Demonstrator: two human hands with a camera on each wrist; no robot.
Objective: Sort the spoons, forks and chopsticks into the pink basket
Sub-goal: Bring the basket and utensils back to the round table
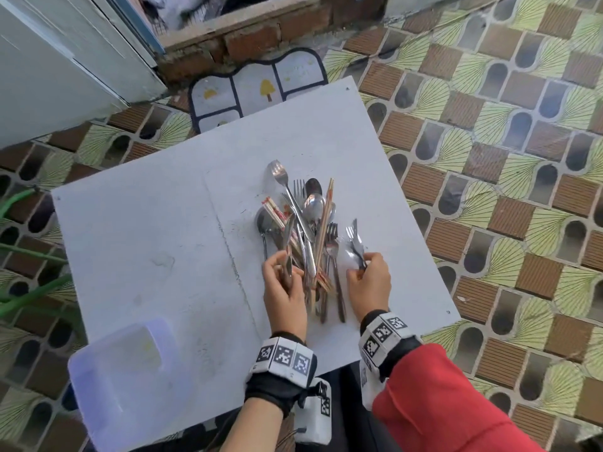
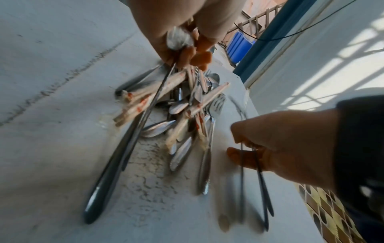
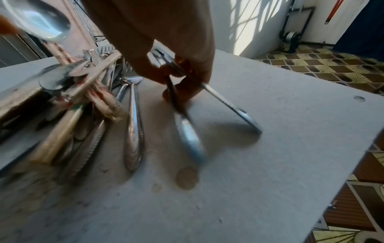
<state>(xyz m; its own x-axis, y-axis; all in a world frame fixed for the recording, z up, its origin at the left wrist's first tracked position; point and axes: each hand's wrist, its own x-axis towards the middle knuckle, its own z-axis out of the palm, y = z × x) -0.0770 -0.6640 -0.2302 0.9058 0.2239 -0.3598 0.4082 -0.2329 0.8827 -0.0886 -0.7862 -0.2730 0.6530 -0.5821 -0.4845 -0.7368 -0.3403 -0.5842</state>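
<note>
A heap of spoons, forks, knives and wooden chopsticks [image 1: 306, 236] lies right of the middle of the white table [image 1: 146, 223]. My left hand [image 1: 284, 288] is at the heap's near left side and grips a spoon [image 1: 288, 246] by its handle, lifted off the pile; its shiny bowl [image 3: 41, 21] shows in the right wrist view. My right hand [image 1: 372, 282] is just right of the heap and pinches two forks [image 1: 355, 238], tines pointing away, with the handles [image 3: 187, 131] hanging below the fingers. A pale pinkish-lilac basket [image 1: 85, 386] stands at the table's near left corner.
A patterned doormat [image 1: 257, 89] lies beyond the table's far edge, below a brick step [image 1: 254, 40]. A white door [image 1: 58, 66] is at far left. Green hose [image 1: 29, 295] runs along the left. Patterned tile floor [image 1: 489, 158] surrounds the table.
</note>
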